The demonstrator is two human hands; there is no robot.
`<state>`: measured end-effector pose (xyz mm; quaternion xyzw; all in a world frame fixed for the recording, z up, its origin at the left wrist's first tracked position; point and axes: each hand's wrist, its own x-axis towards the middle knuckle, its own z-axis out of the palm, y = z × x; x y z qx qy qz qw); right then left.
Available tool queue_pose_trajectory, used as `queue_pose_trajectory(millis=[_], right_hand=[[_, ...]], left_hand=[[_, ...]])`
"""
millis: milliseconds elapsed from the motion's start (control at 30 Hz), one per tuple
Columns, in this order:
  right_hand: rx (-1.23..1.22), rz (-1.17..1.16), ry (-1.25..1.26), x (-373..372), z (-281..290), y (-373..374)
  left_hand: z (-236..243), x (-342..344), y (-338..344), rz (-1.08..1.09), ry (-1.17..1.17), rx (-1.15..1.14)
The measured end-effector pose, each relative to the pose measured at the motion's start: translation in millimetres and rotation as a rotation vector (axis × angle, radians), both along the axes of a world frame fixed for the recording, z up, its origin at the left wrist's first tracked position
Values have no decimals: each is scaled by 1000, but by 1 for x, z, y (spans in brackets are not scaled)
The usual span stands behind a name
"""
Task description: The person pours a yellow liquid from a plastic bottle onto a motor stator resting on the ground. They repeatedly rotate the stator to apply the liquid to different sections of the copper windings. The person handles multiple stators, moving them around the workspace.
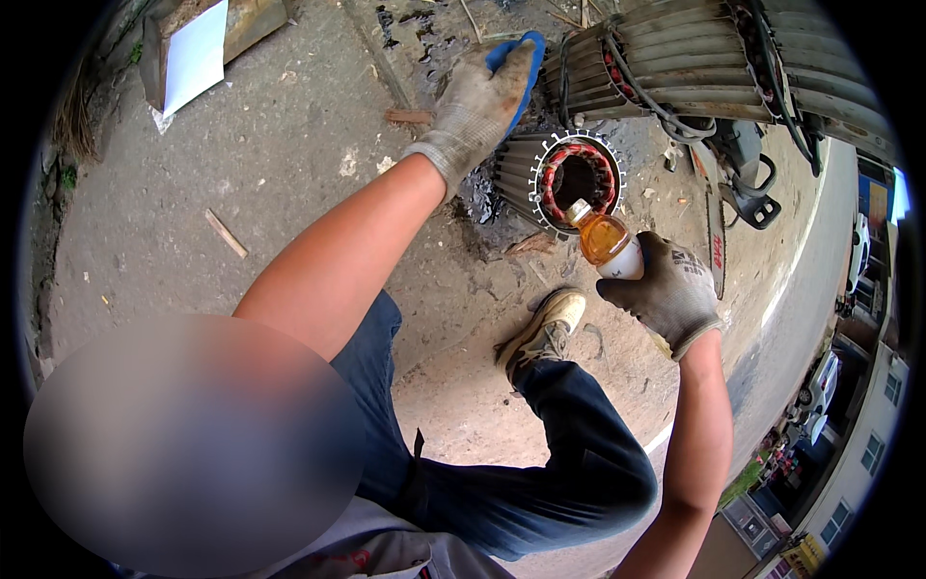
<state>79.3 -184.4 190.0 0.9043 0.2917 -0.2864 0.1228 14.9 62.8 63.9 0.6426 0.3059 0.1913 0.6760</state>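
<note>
My right hand point(670, 289), in a grey work glove, is closed round a clear plastic bottle point(608, 241) of amber liquid. The bottle tilts up and left, its pale neck end in front of the open end of a ribbed grey motor housing point(521, 179). Inside that housing shows a ring of red-and-white windings point(552, 183) around a dark hollow. My left hand point(487, 96), in a grey glove with a blue palm, is closed just beyond the housing, beside a larger ribbed motor housing point(666, 58). What its fingers hold, if anything, is hidden.
A chainsaw point(752, 188) lies on the right, its bar point(716, 227) pointing toward me. Dark wet stains point(479, 198) and wood scraps point(227, 234) mark the concrete. A white sheet point(196, 53) lies far left. My shoe point(555, 323) stands near the housing; a road point(781, 289) runs at right.
</note>
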Motion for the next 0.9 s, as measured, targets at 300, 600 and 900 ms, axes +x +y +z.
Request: queue_pose_trajectory(millis=[300,600,900], right_hand=[[-71,-32,55,-2,9,-2],[-110,-97,54,-3,13,-8],[-64,-78,-15,0,10,-19]], left_hand=[[1,3,-4,44,-18,-3],[2,3,-3,-4,46,31],[3,3,-6,6,25,-9]])
